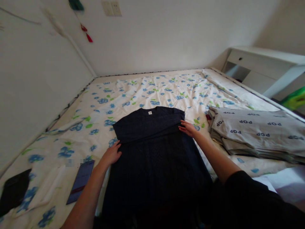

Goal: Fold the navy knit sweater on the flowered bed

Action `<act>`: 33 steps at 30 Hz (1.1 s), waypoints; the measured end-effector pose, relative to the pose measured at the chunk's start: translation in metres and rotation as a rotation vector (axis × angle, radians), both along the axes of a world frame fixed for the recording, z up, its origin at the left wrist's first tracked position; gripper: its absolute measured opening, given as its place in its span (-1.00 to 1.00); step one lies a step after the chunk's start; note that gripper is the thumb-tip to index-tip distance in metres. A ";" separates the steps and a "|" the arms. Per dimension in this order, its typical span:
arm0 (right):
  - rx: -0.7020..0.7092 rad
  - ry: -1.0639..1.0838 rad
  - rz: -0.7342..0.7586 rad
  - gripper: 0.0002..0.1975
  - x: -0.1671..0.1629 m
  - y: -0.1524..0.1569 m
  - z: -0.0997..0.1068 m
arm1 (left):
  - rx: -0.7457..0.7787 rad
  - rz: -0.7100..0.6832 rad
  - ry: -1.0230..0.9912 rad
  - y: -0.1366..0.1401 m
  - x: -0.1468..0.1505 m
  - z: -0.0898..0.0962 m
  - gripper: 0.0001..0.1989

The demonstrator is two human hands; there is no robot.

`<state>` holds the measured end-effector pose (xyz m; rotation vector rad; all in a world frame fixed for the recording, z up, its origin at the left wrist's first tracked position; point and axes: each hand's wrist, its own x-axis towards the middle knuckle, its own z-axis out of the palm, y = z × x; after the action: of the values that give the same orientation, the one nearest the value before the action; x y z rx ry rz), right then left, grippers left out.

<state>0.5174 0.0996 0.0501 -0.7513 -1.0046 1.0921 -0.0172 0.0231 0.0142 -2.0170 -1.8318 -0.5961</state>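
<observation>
A dark navy T-shirt (154, 152) lies spread on the bed, its neckline and small white label pointing toward the wall. A crease runs across its chest between my two hands. My left hand (112, 154) rests at the shirt's left edge below the sleeve, thumb and fingers apart. Over the right edge, near the other sleeve, my right hand (187, 128) lies with its fingers spread on the fabric. Neither hand visibly grips the cloth. The lower end of the shirt fades into shadow near my body.
The bed has a floral sheet (152, 92). At right lies a stack of folded grey cloth (257, 127) printed "POP". Left of my left arm are a blue flat packet (81, 181) and a black item (15, 190). A white drawer unit (264, 68) stands at the far right.
</observation>
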 end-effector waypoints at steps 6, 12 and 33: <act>-0.064 0.182 0.109 -0.80 0.010 -0.009 0.012 | 0.051 0.034 -0.071 -0.007 -0.003 0.003 -0.25; -0.073 0.050 0.145 -0.83 0.037 -0.027 0.017 | 0.076 0.089 -0.098 -0.007 -0.006 0.008 -0.24; 0.033 -0.361 0.005 -0.53 0.033 0.000 -0.009 | -0.020 0.011 0.043 0.002 -0.006 -0.009 -0.26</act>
<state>0.5506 0.0992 0.0416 -0.9398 -1.3259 0.9596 -0.0229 0.0252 0.0052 -2.0153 -1.8294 -0.5290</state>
